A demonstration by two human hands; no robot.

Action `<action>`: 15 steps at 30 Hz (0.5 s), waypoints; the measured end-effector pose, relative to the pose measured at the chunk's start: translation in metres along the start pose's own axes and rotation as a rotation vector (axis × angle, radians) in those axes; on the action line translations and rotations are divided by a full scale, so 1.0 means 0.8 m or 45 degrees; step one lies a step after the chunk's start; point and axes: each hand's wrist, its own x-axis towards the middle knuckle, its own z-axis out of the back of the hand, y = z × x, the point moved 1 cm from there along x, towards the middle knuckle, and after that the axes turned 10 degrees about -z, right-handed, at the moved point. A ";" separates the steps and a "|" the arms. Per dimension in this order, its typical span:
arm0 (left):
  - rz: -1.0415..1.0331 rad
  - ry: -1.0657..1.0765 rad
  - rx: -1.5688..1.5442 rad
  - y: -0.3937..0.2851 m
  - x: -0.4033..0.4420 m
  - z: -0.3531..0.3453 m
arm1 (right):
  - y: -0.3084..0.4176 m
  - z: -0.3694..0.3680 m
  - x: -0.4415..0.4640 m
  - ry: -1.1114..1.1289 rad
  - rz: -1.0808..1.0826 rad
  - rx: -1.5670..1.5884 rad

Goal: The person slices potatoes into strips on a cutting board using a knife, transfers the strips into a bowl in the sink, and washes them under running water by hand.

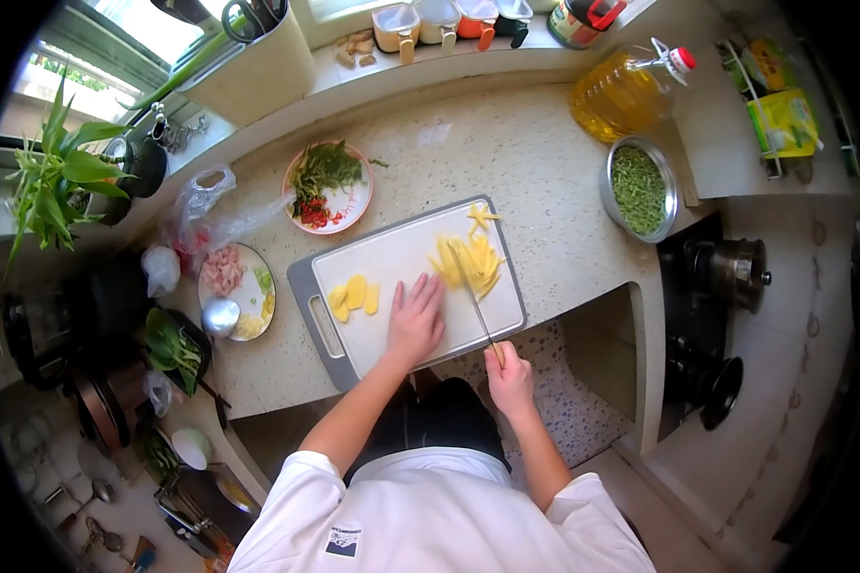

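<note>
My right hand (511, 380) is wrapped round the wooden handle of a kitchen knife (472, 298). The blade points away from me and lies among a pile of cut yellow strips (485, 265), which look like potato. Flat on the white cutting board (401, 250), my left hand (416, 321) has its fingers stretched out, just left of the pile. Several yellow slices (355, 292) sit to the left of that hand, apart from it. A few more strips (483, 218) lie near the board's far right corner.
Beyond the board stands a plate (356, 211) of greens and chopped red pepper. At left, another plate (222, 304) holds diced meat and a metal spoon. A metal bowl (666, 217) of chopped greens and an oil jug (613, 103) stand at right, near the stove (690, 325).
</note>
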 end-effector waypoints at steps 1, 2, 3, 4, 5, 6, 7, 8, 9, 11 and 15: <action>0.051 -0.057 -0.015 0.002 -0.002 0.008 | 0.005 0.004 -0.001 -0.048 0.045 -0.084; 0.099 -0.114 -0.028 0.005 -0.006 0.020 | 0.013 0.009 -0.001 -0.099 0.090 -0.164; 0.148 -0.169 -0.041 0.006 -0.011 0.034 | 0.020 0.013 -0.001 -0.146 0.133 -0.245; 0.134 -0.218 -0.043 0.004 -0.013 0.051 | 0.021 0.013 0.001 -0.184 0.186 -0.298; 0.119 -0.268 -0.045 0.000 -0.014 0.071 | 0.021 0.013 0.004 -0.223 0.240 -0.352; 0.106 -0.318 -0.048 -0.004 -0.014 0.089 | 0.021 0.013 0.006 -0.261 0.293 -0.408; 0.018 -0.247 -0.036 -0.010 -0.013 0.103 | 0.020 0.012 0.008 -0.273 0.328 -0.400; -0.032 -0.138 -0.041 -0.018 -0.010 0.112 | 0.019 0.011 0.011 -0.286 0.365 -0.391; -0.082 -0.029 -0.043 -0.025 -0.007 0.118 | 0.020 0.009 0.013 -0.300 0.402 -0.380; -0.161 0.153 0.020 -0.030 -0.005 0.114 | 0.024 0.006 0.013 -0.280 0.410 -0.403; -0.175 0.208 0.087 -0.028 0.006 0.103 | 0.025 0.006 0.012 -0.226 0.425 -0.510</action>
